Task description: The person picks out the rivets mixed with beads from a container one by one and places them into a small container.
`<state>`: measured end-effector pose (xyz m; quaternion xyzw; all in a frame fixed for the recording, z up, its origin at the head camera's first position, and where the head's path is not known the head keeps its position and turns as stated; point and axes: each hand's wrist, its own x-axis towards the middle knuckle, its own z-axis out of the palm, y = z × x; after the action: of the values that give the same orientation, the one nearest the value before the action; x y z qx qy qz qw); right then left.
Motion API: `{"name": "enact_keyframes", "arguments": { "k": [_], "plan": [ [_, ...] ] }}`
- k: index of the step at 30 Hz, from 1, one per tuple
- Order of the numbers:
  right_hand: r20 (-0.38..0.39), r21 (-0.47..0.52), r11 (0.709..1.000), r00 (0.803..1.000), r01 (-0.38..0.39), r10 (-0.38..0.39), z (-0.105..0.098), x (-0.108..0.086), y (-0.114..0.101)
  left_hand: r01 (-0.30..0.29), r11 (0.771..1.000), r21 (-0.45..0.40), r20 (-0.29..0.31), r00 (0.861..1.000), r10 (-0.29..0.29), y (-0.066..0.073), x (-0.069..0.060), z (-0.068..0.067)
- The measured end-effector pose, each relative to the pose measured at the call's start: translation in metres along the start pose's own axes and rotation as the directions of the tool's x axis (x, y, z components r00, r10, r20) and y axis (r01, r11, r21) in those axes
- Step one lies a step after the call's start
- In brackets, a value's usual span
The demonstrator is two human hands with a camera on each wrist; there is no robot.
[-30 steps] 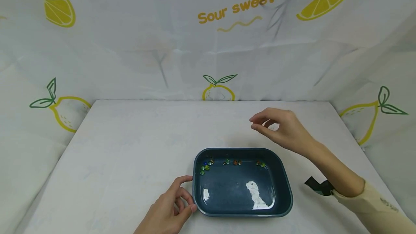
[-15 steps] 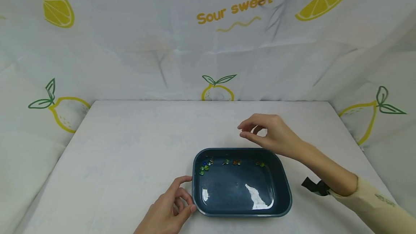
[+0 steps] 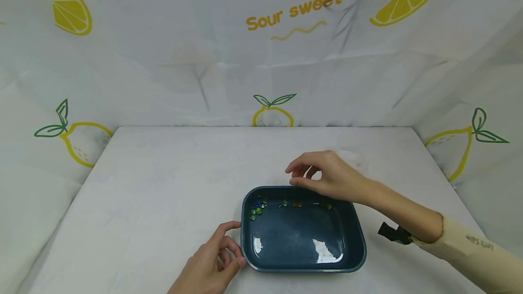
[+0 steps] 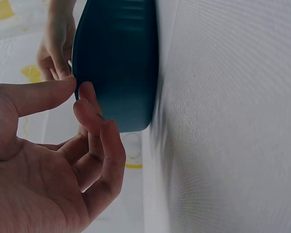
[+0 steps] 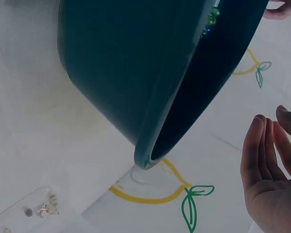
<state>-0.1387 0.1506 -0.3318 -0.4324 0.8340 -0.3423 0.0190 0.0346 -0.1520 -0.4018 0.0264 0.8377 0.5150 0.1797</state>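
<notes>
A dark blue-green rectangular basin (image 3: 302,248) stands on the white table. Several small glass marbles (image 3: 259,211), green, blue and amber, lie along its far side and far left corner; they also show as green and blue marbles (image 5: 212,19) in the right wrist view. My left hand (image 3: 212,260) rests with loosely bent fingers against the basin's left side, its fingertips touching the wall near the rim (image 4: 73,68). Over the basin's far right edge hovers my right hand (image 3: 327,176), its fingers curved and thumb apart. Nothing shows between the fingers of the right hand (image 5: 274,165).
A clear flat case or bag (image 5: 31,211) with small metallic-looking bits lies on the table beyond the basin, partly behind my right hand in the head view. White cloth (image 3: 184,71) with printed lemons hangs behind the table.
My right hand has moved left and toward the basin, from beyond its right end to over its far edge. My left hand and the marbles stay in place.
</notes>
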Motion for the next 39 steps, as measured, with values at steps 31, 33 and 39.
{"name": "enact_keyframes", "arguments": {
  "k": [31,33,39],
  "plan": [
    [0.353,0.227,0.954,0.929,-0.196,0.107,0.042,-0.005,0.004,0.034,0.999,-0.004,0.02,0.999,-0.034,0.0,0.001,-0.001],
    [0.366,0.205,0.958,0.924,-0.2,0.114,0.045,-0.007,0.006,0.035,0.999,-0.005,0.021,0.999,-0.034,0.0,0.001,-0.001],
    [0.38,0.127,0.976,0.917,-0.178,0.118,0.051,-0.01,0.008,0.032,0.999,-0.004,0.023,0.999,-0.032,0.0,0.001,-0.001]
  ]
}}
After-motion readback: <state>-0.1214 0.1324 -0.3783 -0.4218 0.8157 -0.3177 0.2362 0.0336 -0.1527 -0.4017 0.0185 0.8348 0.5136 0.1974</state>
